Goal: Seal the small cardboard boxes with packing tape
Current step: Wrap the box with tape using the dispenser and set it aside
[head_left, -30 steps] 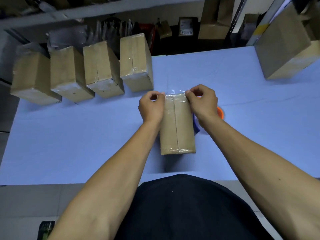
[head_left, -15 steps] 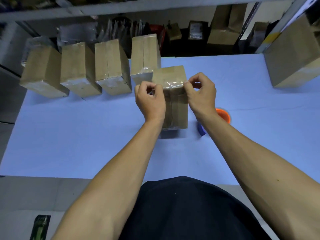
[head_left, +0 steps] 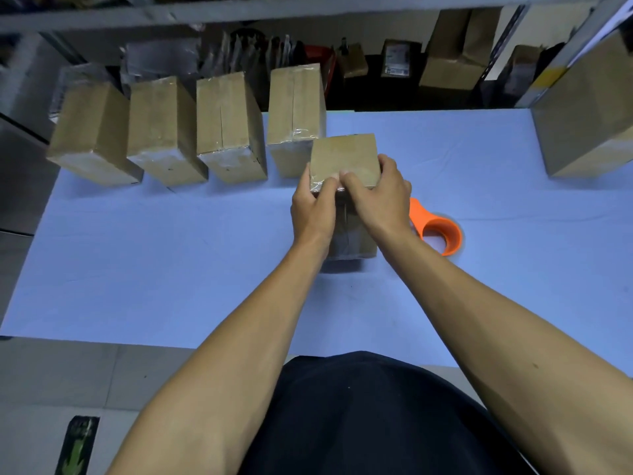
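Note:
A small cardboard box (head_left: 344,159) stands on end in the middle of the blue table (head_left: 171,252), its square top face toward me, clear tape over its near top edge. My left hand (head_left: 313,207) grips its upper left side, thumb on the top face. Around the upper right corner my right hand (head_left: 375,197) is wrapped, its thumb beside the left one. An orange tape dispenser (head_left: 436,229) lies just right of my right wrist. A row of several taped boxes (head_left: 226,128) stands at the back left.
A large cardboard box (head_left: 589,114) stands at the table's far right. Behind the table, shelving holds more cartons and packets (head_left: 452,46). The near table edge runs in front of my dark shirt; grey floor lies at the lower left.
The box went from lying flat to standing on end. My hands stopped pinching the tape ends and closed in on the box's top edge, thumbs meeting. The dispenser is more exposed.

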`<action>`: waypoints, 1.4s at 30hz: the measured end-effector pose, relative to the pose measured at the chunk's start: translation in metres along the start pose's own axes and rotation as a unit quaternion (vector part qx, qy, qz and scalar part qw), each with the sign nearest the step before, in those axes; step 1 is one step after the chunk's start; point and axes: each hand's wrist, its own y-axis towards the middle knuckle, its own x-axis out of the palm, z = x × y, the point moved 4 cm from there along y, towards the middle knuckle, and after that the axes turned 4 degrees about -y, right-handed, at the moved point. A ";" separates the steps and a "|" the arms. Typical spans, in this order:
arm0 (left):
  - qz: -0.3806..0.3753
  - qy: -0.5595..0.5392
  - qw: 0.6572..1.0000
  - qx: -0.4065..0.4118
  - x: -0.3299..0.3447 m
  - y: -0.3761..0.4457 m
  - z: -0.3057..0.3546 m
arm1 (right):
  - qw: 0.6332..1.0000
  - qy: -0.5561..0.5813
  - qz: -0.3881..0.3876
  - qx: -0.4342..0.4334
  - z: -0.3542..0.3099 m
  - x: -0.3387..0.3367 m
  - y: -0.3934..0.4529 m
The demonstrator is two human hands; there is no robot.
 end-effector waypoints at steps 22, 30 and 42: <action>-0.131 0.077 0.985 -0.077 -0.010 0.019 0.013 | 0.970 0.152 -0.189 0.001 0.043 -0.008 0.001; -0.149 0.108 0.980 -0.072 -0.006 0.007 -0.070 | 0.987 0.047 -0.133 0.076 0.086 0.017 -0.008; -0.193 -0.013 0.976 -0.098 -0.022 -0.015 -0.084 | 0.959 0.173 -0.205 0.093 0.118 0.041 -0.045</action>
